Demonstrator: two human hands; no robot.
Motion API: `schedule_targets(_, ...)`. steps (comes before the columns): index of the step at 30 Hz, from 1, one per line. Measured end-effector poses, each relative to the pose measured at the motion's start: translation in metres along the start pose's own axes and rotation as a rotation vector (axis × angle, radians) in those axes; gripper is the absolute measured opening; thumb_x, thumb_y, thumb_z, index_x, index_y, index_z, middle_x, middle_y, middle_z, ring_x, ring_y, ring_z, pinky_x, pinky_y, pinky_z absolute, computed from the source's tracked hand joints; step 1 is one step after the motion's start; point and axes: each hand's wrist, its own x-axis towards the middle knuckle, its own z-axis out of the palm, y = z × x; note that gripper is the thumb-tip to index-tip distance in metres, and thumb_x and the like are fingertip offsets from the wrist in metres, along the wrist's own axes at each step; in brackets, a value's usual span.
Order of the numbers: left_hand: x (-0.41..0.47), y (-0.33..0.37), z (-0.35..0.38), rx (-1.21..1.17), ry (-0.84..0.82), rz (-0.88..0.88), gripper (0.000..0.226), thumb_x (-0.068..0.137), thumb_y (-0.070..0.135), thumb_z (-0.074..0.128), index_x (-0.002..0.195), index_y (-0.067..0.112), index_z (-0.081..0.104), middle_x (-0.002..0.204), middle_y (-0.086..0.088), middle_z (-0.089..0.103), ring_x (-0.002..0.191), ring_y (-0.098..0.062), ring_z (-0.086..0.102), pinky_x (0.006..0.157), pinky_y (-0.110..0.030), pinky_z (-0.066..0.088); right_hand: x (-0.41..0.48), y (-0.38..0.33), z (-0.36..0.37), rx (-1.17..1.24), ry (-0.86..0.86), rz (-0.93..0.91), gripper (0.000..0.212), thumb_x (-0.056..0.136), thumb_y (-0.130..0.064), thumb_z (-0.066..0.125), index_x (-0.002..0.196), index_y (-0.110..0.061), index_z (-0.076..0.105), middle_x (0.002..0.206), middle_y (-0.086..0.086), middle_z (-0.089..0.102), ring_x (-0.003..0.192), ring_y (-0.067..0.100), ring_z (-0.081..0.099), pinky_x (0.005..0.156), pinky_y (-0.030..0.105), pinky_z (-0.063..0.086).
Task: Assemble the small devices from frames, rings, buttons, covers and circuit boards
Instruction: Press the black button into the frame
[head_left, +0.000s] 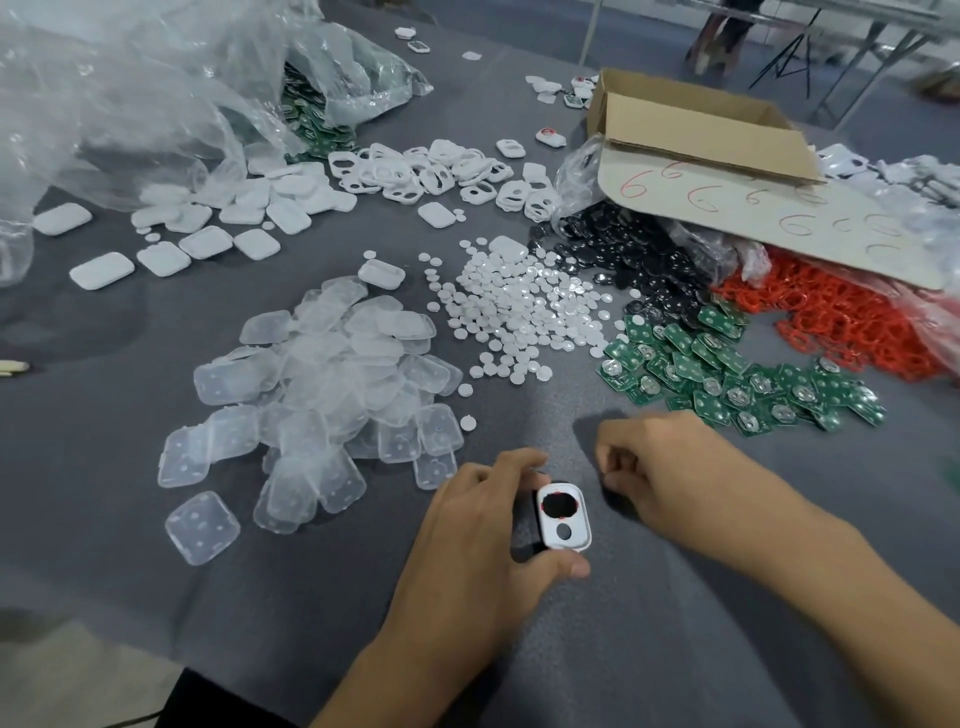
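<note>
Head view: I log the left hand (483, 525) gripping one white frame (563, 517) near the front of the grey table (649, 649), with the right hand (660, 467) just beside it.

Left fingers curl over the frame's far end and the thumb presses its near end. The frame sits tilted, with a trace of red at the rim of its large opening and a small round hole below that. The right hand is just right of the frame and apart from it, fingers curled inward; I cannot tell whether they pinch anything. Beyond the hands lie loose heaps: translucent covers (332, 379) to the left, white buttons (524, 312) in the middle, green circuit boards (717, 374) to the right, red rings (841, 322) and black discs (639, 260) farther right, spare frames (431, 171) and a cardboard box (696, 130) at the back.
</note>
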Motion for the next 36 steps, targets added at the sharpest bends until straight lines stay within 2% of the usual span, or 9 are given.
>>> schedule_targets(3,0.0,-0.001,0.0,0.005,-0.001,0.004,0.079,0.062,0.068,0.074,0.13,0.048,0.04,0.117,0.032,0.06,0.115,0.008,0.045,0.1,-0.004,0.024,-0.01,0.001,-0.006,0.09,-0.014,0.038,0.019,0.086,-0.013,0.073,0.076,-0.024,0.06,0.065,-0.011,0.062,0.063,0.005,0.059,0.065,0.026,0.05)
schedule_targets(9,0.0,-0.001,0.001,0.008,0.004,0.006,0.079,0.061,0.07,0.071,0.13,0.049,0.039,0.118,0.032,0.058,0.115,0.008,0.043,0.1,-0.006,0.027,-0.038,-0.023,0.006,0.358,-0.012,0.045,0.024,0.086,-0.013,0.073,0.075,-0.031,0.064,0.071,-0.015,0.067,0.067,0.008,0.064,0.062,0.021,0.049)
schedule_targets(14,0.0,-0.001,0.001,0.014,0.001,0.019,0.079,0.062,0.067,0.075,0.131,0.046,0.042,0.119,0.031,0.059,0.117,0.009,0.041,0.099,-0.004,0.026,-0.032,-0.029,0.022,0.323,0.043,0.082,0.02,0.081,-0.019,0.079,0.07,-0.032,0.067,0.076,-0.013,0.059,0.078,0.0,0.057,0.064,0.015,0.042)
schedule_targets(18,0.0,-0.001,0.0,0.005,-0.002,0.013,0.078,0.062,0.063,0.079,0.129,0.048,0.042,0.117,0.034,0.058,0.117,0.01,0.041,0.098,-0.004,0.026,-0.026,-0.029,0.022,0.29,0.018,0.097,0.024,0.077,-0.018,0.08,0.065,-0.035,0.067,0.077,-0.011,0.058,0.081,-0.002,0.056,0.061,0.012,0.04)
schedule_targets(21,0.001,0.0,0.0,-0.006,-0.009,0.007,0.077,0.061,0.063,0.078,0.127,0.049,0.042,0.117,0.037,0.054,0.117,0.009,0.042,0.097,-0.004,0.028,-0.023,-0.028,0.021,0.302,0.023,0.113,0.023,0.075,-0.018,0.081,0.064,-0.033,0.067,0.074,-0.011,0.061,0.075,0.0,0.059,0.06,0.013,0.042)
schedule_targets(26,0.001,0.001,0.0,-0.019,-0.004,0.016,0.076,0.06,0.059,0.081,0.125,0.048,0.045,0.128,0.041,0.042,0.116,0.008,0.043,0.097,-0.005,0.029,-0.019,-0.028,0.022,0.364,0.022,0.167,0.025,0.074,-0.02,0.085,0.061,-0.031,0.066,0.063,-0.012,0.06,0.06,0.0,0.057,0.055,0.014,0.04)
schedule_targets(30,0.003,0.0,0.0,-0.03,0.01,0.016,0.075,0.056,0.055,0.083,0.121,0.046,0.047,0.123,0.048,0.041,0.112,0.009,0.046,0.093,-0.007,0.033,-0.012,-0.027,0.017,0.367,0.001,0.201,0.026,0.071,-0.021,0.088,0.059,-0.03,0.065,0.058,-0.012,0.061,0.056,-0.002,0.056,0.054,0.014,0.041)
schedule_targets(33,0.005,0.001,0.0,-0.024,0.003,0.02,0.072,0.055,0.057,0.08,0.118,0.047,0.048,0.123,0.04,0.045,0.108,0.007,0.047,0.089,-0.014,0.038,-0.005,-0.031,0.013,0.301,-0.028,0.135,0.03,0.071,-0.011,0.08,0.06,-0.032,0.063,0.064,-0.013,0.063,0.064,-0.006,0.06,0.057,0.01,0.042)
schedule_targets(36,0.012,0.0,-0.003,-0.066,-0.055,0.019,0.069,0.055,0.053,0.085,0.114,0.043,0.051,0.112,0.032,0.061,0.106,0.002,0.053,0.09,-0.026,0.044,0.002,-0.037,0.009,0.204,-0.056,-0.026,0.03,0.071,-0.005,0.07,0.064,-0.031,0.058,0.073,-0.013,0.053,0.064,-0.002,0.053,0.06,0.008,0.039)
